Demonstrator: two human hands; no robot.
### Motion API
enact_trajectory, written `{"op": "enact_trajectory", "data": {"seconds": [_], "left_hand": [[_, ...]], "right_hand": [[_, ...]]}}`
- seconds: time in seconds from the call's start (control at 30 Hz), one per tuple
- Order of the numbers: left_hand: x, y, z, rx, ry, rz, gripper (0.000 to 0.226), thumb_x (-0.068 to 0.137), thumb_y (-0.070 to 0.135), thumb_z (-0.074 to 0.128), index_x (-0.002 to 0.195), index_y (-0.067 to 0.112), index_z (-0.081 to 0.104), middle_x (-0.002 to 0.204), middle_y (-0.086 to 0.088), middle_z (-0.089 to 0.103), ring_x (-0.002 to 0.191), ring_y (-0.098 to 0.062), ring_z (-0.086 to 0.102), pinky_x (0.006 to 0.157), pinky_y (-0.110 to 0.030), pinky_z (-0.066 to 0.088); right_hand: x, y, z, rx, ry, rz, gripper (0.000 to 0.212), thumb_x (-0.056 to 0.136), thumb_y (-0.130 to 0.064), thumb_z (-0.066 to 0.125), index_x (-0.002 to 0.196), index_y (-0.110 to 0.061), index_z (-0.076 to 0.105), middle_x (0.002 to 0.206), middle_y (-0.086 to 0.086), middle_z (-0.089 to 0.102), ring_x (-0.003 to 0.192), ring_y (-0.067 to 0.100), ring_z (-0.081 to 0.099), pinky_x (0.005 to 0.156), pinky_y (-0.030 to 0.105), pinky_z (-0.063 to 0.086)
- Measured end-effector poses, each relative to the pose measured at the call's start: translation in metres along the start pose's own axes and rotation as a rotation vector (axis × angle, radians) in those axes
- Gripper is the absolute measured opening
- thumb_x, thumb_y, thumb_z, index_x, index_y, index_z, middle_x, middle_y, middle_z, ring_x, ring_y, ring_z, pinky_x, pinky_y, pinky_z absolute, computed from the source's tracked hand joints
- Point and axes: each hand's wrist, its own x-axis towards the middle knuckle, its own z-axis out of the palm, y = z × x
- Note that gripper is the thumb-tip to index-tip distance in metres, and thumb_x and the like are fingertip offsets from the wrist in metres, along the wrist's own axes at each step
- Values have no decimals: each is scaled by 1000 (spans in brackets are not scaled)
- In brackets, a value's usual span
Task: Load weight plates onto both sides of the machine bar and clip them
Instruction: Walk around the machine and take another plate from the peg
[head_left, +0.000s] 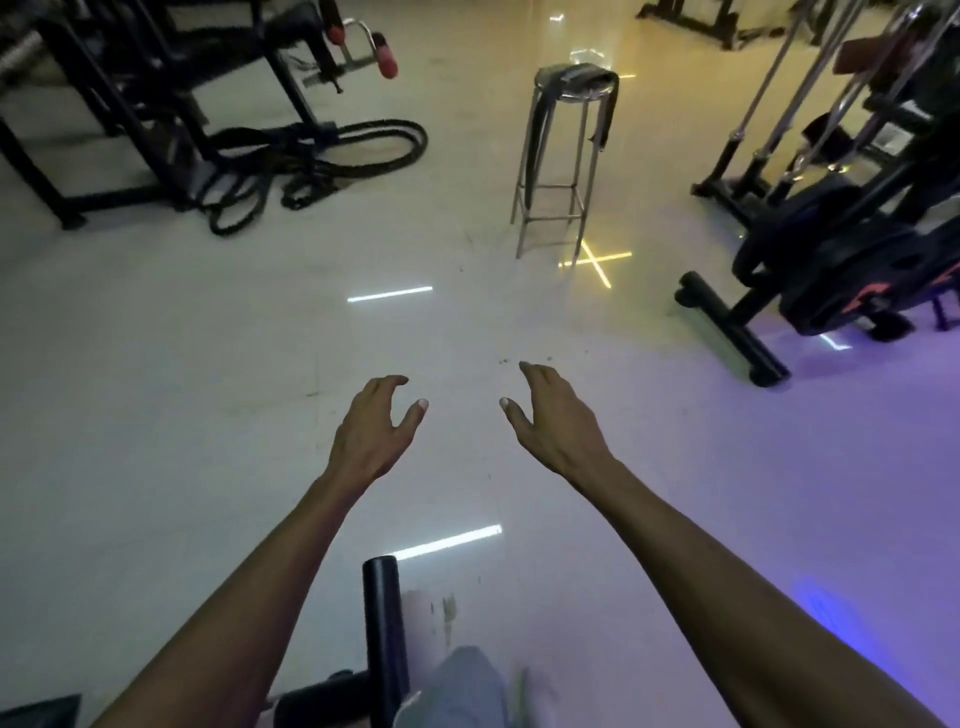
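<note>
Both my arms reach forward over bare floor. My left hand and my right hand hang side by side with loosely curled fingers, and neither holds anything. Black weight plates with red markings are stacked on a rack at the right edge, well ahead and to the right of my right hand. A black machine frame with slanted chrome bars rises behind them. No clip is visible.
A tall metal stool with a dark cloth on it stands ahead at centre. Coiled battle ropes lie by a black frame at the far left. A black foot tube rises at the bottom near my leg. The rack's base bar juts onto the floor.
</note>
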Motion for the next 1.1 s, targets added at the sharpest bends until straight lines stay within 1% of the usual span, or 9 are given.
{"op": "enact_trajectory", "data": {"seconds": [0.17,0.3,0.43,0.53,0.67,0.83,1.0,1.1], "left_hand": [[98,-35,-24,-9,106,-113,54,101,53,54,145,21,52,150,1,53,138,-22,51,106,-42,46],[188,-78,-50,-18,176,-166,54,101,53,54,144,21,52,149,1,53,137,-22,52,103,-39,46],[275,-118,-89,-7,218,-224,54,101,53,53,145,20,51,150,0,53,138,-22,51,101,-37,44],[341,-151,-130,0,266,-256,53,102,50,53,145,19,52,150,-1,53,138,-23,52,104,-38,45],[409,-198,-179,1,333,-317,52,103,47,54,146,18,51,150,-3,53,138,-24,51,105,-37,44],[491,-278,-240,16,423,-409,52,102,46,55,146,17,51,151,-2,53,138,-23,51,105,-36,43],[562,-364,-304,27,493,-522,54,102,50,55,145,19,52,150,-2,53,138,-24,52,107,-37,43],[599,-413,-349,22,553,-575,54,101,50,56,145,18,53,150,-3,54,138,-24,51,108,-37,42]], "right_hand": [[143,-23,17,7,-33,-137,61,103,-44,48,153,-11,35,154,7,42,140,26,43,102,40,44],[263,-60,39,13,-46,-242,61,103,-45,47,153,-11,35,154,7,42,140,26,43,102,42,45],[374,-106,59,18,-65,-304,61,103,-46,47,153,-12,36,154,6,43,139,27,43,102,42,46],[459,-156,72,21,-85,-373,62,103,-46,47,153,-11,35,155,6,42,140,27,42,101,43,47],[559,-224,98,32,-106,-464,64,102,-48,47,154,-12,34,156,6,41,141,25,40,102,43,46],[677,-312,152,63,-165,-586,64,102,-48,47,153,-12,34,155,6,41,141,25,41,104,43,46],[786,-416,207,83,-237,-693,66,102,-50,47,154,-12,32,156,7,40,141,26,40,103,45,48],[846,-488,237,68,-268,-809,68,102,-51,47,155,-11,31,155,9,42,139,28,42,103,45,47]]}}
